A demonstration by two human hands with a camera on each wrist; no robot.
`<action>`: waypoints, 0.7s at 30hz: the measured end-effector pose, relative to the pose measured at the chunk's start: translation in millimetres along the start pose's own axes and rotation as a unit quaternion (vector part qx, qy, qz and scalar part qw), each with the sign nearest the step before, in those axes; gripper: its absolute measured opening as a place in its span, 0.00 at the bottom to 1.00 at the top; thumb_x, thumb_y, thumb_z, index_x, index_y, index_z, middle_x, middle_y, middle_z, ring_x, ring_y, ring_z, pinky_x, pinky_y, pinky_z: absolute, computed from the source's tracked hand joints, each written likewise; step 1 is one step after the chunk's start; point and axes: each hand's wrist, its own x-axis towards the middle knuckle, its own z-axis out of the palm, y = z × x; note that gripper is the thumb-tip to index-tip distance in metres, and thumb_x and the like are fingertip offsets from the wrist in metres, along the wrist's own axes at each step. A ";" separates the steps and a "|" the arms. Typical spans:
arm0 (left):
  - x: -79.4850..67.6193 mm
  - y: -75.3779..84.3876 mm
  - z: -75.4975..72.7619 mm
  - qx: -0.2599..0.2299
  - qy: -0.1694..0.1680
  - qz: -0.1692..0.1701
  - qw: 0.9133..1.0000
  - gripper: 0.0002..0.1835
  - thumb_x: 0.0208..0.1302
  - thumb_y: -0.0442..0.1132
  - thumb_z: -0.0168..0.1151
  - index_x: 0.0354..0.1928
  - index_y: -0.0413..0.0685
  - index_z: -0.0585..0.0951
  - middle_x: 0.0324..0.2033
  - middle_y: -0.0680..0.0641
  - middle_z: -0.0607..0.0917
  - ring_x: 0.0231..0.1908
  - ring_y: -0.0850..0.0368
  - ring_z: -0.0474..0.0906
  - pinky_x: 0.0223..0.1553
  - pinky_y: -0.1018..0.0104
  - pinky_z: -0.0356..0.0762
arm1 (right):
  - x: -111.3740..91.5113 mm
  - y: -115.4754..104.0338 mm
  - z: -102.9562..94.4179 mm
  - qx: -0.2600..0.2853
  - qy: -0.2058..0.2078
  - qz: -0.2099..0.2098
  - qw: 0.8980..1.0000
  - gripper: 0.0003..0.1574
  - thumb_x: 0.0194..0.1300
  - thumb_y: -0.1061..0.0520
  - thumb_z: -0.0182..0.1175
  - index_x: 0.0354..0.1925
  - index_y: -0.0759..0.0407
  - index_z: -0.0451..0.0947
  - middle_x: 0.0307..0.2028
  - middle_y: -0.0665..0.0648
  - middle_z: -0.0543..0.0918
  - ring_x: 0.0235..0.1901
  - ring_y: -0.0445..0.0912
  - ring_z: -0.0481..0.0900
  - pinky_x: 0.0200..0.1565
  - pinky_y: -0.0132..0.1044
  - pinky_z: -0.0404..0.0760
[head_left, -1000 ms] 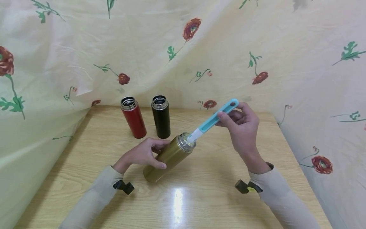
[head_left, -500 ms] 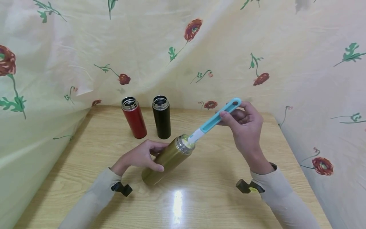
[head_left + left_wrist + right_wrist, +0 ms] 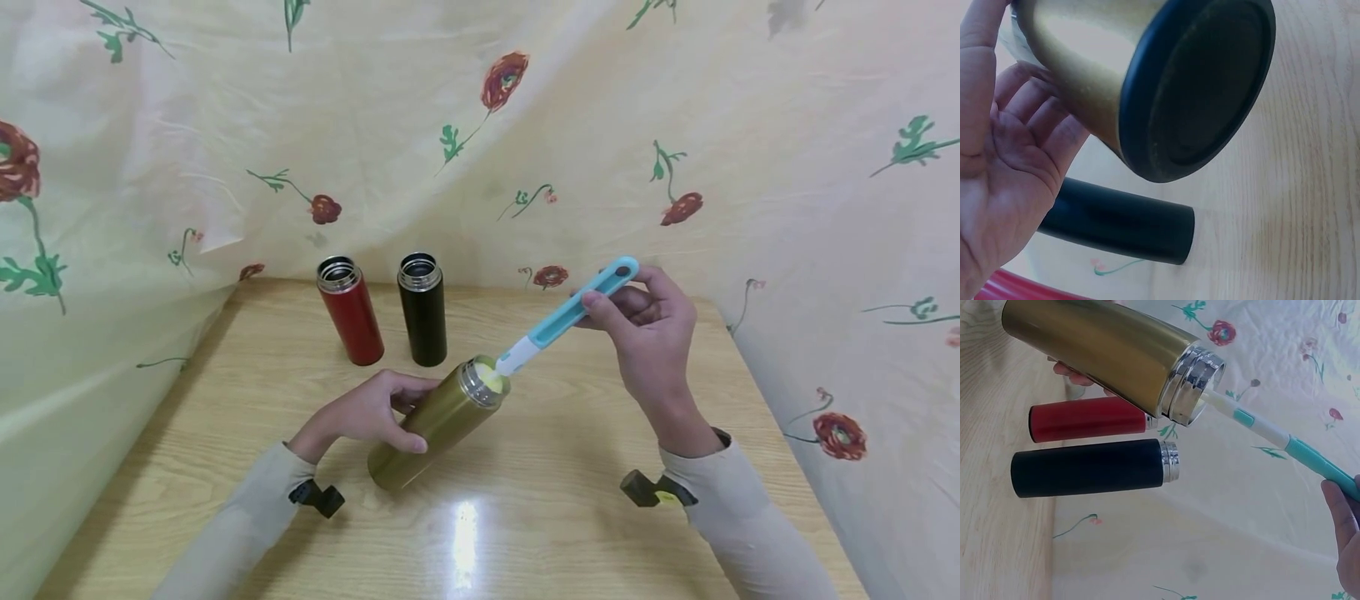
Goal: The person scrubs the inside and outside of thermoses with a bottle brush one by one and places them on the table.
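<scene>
My left hand grips a gold vacuum flask round its body, thumb on the near side. The flask leans with its open steel mouth up to the right; its dark base shows in the left wrist view, tilted up off the wood. Between thumb and fingers, my right hand pinches the blue handle of a bottle brush. The brush's white neck slants into the flask mouth. A pale yellow sponge head shows just inside the rim; the rest of it is hidden.
Behind the left hand, a red flask and a black flask stand upright side by side, both without lids. The wooden table backs onto a flower-printed cloth, which also hangs at both sides.
The right hand has drawn the brush slightly up and to the right, and more of the yellow sponge shows at the mouth. The left hand and gold flask have shifted a little down-left.
</scene>
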 end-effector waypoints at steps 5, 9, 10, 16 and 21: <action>0.6 0.1 -0.4 0.003 -0.002 0.000 1.000 0.42 0.54 0.42 0.78 0.71 0.39 0.73 0.52 0.49 0.87 0.48 0.55 0.85 0.52 0.60 0.84 | 0.9 -1.1 -1.2 0.008 0.005 -0.003 1.000 0.13 0.62 0.78 0.62 0.46 0.79 0.76 0.33 0.65 0.90 0.32 0.51 0.91 0.37 0.45 0.88; 0.4 -1.5 -0.1 -0.002 -0.007 -0.001 1.000 0.42 0.55 0.42 0.77 0.71 0.40 0.72 0.52 0.49 0.87 0.48 0.55 0.85 0.52 0.60 0.84 | 1.1 -0.8 -1.7 0.014 0.005 -0.002 1.000 0.13 0.62 0.78 0.62 0.46 0.79 0.76 0.33 0.65 0.90 0.32 0.51 0.91 0.37 0.45 0.88; 0.0 -1.9 0.0 -0.004 -0.007 -0.002 1.000 0.42 0.55 0.42 0.77 0.72 0.40 0.72 0.52 0.49 0.87 0.48 0.55 0.85 0.52 0.60 0.84 | 0.9 -0.6 -1.9 0.014 0.005 -0.001 1.000 0.13 0.62 0.78 0.62 0.46 0.79 0.76 0.33 0.65 0.90 0.32 0.51 0.91 0.37 0.45 0.88; -3.4 -3.8 0.4 -0.006 -0.007 -0.006 1.000 0.43 0.55 0.42 0.77 0.72 0.39 0.71 0.53 0.48 0.87 0.48 0.54 0.84 0.51 0.61 0.84 | -0.2 -0.4 -3.3 0.014 0.006 -0.005 1.000 0.14 0.61 0.79 0.62 0.46 0.81 0.75 0.34 0.66 0.89 0.33 0.52 0.91 0.37 0.44 0.88; -5.6 -2.7 -0.1 -0.008 -0.005 -0.009 1.000 0.43 0.55 0.42 0.78 0.72 0.39 0.70 0.54 0.48 0.86 0.49 0.54 0.84 0.52 0.60 0.83 | 1.7 -1.6 -4.0 0.027 0.008 -0.013 1.000 0.14 0.61 0.80 0.61 0.46 0.81 0.75 0.34 0.66 0.89 0.32 0.52 0.90 0.37 0.44 0.88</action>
